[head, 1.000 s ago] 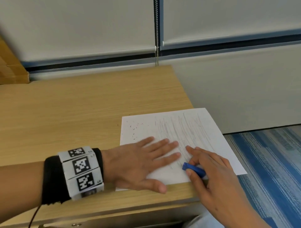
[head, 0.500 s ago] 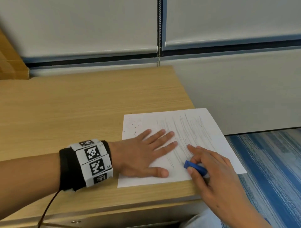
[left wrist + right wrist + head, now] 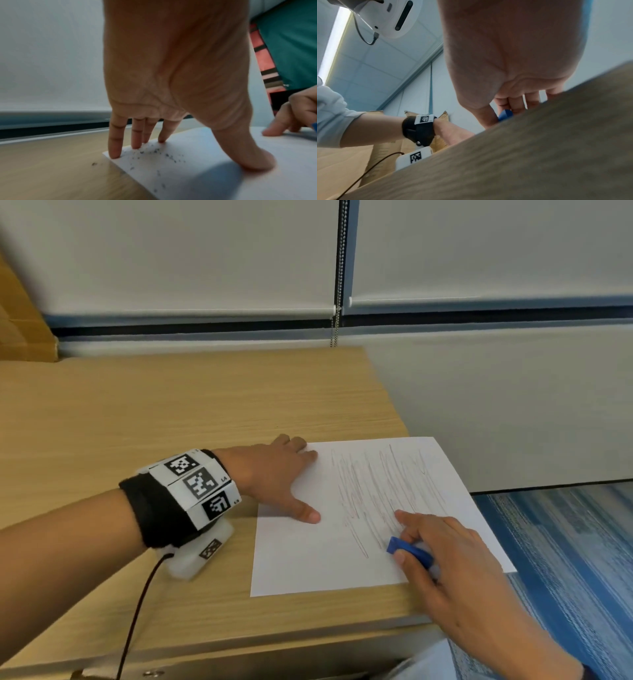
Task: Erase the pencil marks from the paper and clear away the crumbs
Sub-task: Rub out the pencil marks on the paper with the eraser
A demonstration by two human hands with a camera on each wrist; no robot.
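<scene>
A white sheet of paper (image 3: 308, 553) lies at the right end of the wooden desk (image 3: 154, 412), its right part sticking out past the desk edge. Grey pencil marks (image 3: 380, 491) cover its middle. Dark eraser crumbs (image 3: 154, 152) lie on its far left corner. My left hand (image 3: 274, 474) rests with straight fingers on that corner, its fingertips (image 3: 114, 155) at the paper's edge among the crumbs and the thumb pressing the sheet. My right hand (image 3: 442, 553) pinches a blue eraser (image 3: 409, 551) against the paper at the lower end of the marks.
The desk's right edge runs under the paper, with blue striped carpet (image 3: 565, 559) beyond it. A white wall (image 3: 496, 405) and window blinds with a bead chain (image 3: 339, 285) stand behind. Cardboard (image 3: 20, 313) sits at the far left.
My left hand has slid from the paper's middle up and left to its far left corner, over the crumbs. My right hand has stayed in place with the eraser.
</scene>
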